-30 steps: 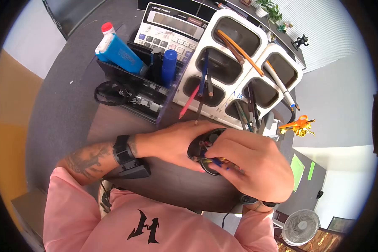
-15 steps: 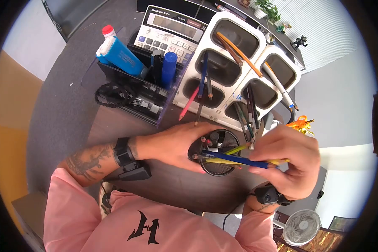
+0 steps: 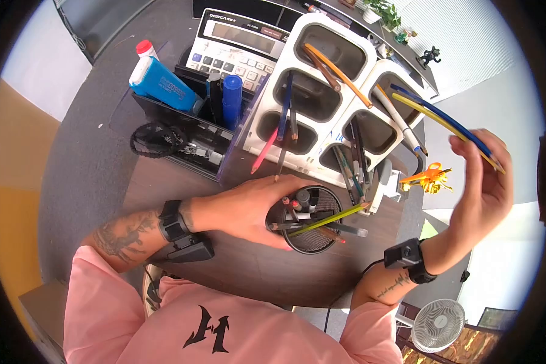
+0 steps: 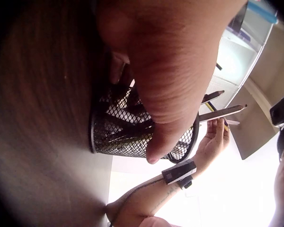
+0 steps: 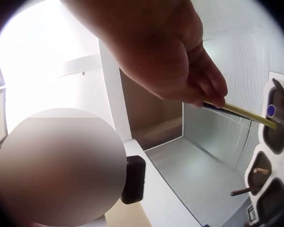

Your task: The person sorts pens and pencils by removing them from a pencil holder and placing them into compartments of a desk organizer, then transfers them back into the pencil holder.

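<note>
In the head view the left hand (image 3: 249,209) curls round the black mesh pencil cup (image 3: 314,244), which holds a green-yellow pencil (image 3: 330,218) and several other pens. The left wrist view shows its thumb (image 4: 163,142) along the cup's mesh (image 4: 128,137). At the right, the right hand (image 3: 482,188) pinches a blue pencil (image 3: 467,130) and a yellow pencil (image 3: 431,109), their far ends over the upper right compartment of the white organizer (image 3: 346,115). In the right wrist view the yellow pencil (image 5: 248,113) reaches from the fingertips toward a compartment.
A black desk caddy (image 3: 182,118) with a blue bottle (image 3: 164,85) and a blue marker (image 3: 232,100) stands left of the organizer, with a calculator (image 3: 233,54) behind. Pencils lie across several organizer compartments. Orange-handled scissors (image 3: 429,176) are at the right.
The right hand has moved away from the cup, up and to the right, carrying the blue and yellow pencils out. The left hand has stayed round the cup.
</note>
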Tool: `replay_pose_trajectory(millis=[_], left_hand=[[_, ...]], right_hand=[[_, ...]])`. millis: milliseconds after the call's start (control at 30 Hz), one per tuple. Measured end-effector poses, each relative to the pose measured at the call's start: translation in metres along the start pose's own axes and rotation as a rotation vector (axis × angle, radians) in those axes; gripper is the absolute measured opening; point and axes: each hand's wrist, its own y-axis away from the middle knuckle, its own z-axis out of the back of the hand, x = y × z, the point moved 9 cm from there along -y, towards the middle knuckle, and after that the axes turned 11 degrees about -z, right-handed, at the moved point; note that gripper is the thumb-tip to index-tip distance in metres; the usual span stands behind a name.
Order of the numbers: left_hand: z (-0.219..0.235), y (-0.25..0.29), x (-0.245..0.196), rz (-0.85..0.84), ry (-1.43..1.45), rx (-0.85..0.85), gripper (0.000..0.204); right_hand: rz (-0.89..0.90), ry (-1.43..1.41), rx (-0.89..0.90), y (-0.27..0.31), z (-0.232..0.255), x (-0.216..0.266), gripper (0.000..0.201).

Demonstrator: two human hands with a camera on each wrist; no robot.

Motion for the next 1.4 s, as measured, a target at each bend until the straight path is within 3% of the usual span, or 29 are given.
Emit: replay_pose_trajectory(millis=[200,333,400,467,533,600,633,700,767,833,867,1000,1067,1133,1200,1333,1400], left_hand=[[-0.001,0.001,0.001,0.002,-0.008,0.011,0.098],[-0.001,0.004,0.002,-0.045,-0.060,-0.017,0.098],[0.000,0.004,0.001,-0.073,-0.073,-0.028,0.098],[-0.002,0.004,0.003,-0.040,-0.058,0.009,0.098],[-0.001,0.003,0.001,-0.041,-0.043,0.016,0.095],[-0.002,0.004,0.001,-0.041,-0.029,0.023,0.092],[-0.002,0.004,-0.002,-0.073,-0.037,0.039,0.087],[-0.005,0.004,-0.005,-0.107,-0.043,0.061,0.083],[-0.005,0.003,-0.016,-0.265,-0.151,0.051,0.076],[-0.006,0.001,-0.008,-0.178,-0.085,0.052,0.073],[-0.008,0.001,-0.001,-0.090,-0.015,0.055,0.071],[-0.006,0.000,-0.008,-0.189,-0.057,0.000,0.077],[-0.002,-0.001,-0.009,-0.075,-0.023,-0.017,0.083],[-0.002,-0.002,-0.009,-0.066,-0.018,-0.003,0.086],[-0.002,-0.001,-0.008,-0.053,-0.012,0.016,0.089],[-0.001,-0.002,-0.009,-0.058,-0.031,0.027,0.094],[0.000,-0.001,-0.009,-0.076,-0.041,0.017,0.096]], right_hand=[[-0.205,0.194,0.117,-0.008,-0.030,-0.035,0.017],[-0.150,0.269,0.182,-0.003,-0.037,-0.016,0.024],[0.030,0.227,0.189,0.004,-0.035,0.010,0.027],[0.073,0.230,0.203,0.012,-0.037,0.035,0.029],[0.199,0.227,0.509,0.032,-0.067,0.062,0.032],[0.122,0.178,0.690,0.054,-0.098,0.065,0.040],[0.120,0.177,0.688,0.060,-0.109,0.068,0.040],[-0.014,0.224,0.963,0.088,-0.142,0.055,0.036],[0.078,0.221,0.974,0.100,-0.154,0.057,0.033],[0.245,0.187,0.951,0.108,-0.159,0.066,0.024],[0.247,0.186,0.952,0.108,-0.159,0.066,0.024],[0.137,0.150,0.968,0.097,-0.148,0.059,0.021],[0.132,0.118,0.940,0.089,-0.139,0.063,0.019],[0.046,0.025,0.945,0.082,-0.133,0.064,0.016],[0.077,-0.042,0.910,0.075,-0.129,0.064,0.016],[0.213,-0.194,0.817,0.044,-0.080,0.071,0.018],[0.278,-0.149,0.687,0.031,-0.042,0.070,0.015]])
